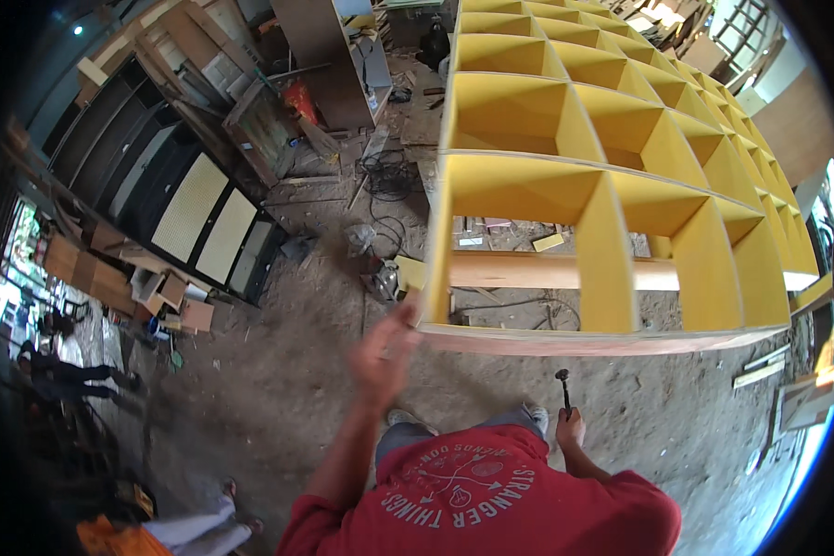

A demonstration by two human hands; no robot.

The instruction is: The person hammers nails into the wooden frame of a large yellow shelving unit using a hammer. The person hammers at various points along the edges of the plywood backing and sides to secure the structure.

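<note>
A large shelving unit (612, 341) with yellow-lined square compartments stands in front of me and runs off to the far right. Raised beside its near left corner is my left hand (383, 360), fingers stretched out and somewhat blurred. The fingertips reach the corner's edge; whether they touch it I cannot tell. My right hand (572, 428) is closed around the handle of a hammer (565, 385), whose dark head points up and away from me, below the unit's front edge. Through the nearest compartments, which have no back panel, the floor shows.
A black cabinet (190, 208) with pale woven panels stands at the left, near cardboard boxes (171, 292). Tangled black cable (389, 176) and a power tool (383, 278) lie left of the unit. A person in orange (111, 536) is at lower left; wood scraps (760, 371) lie at right.
</note>
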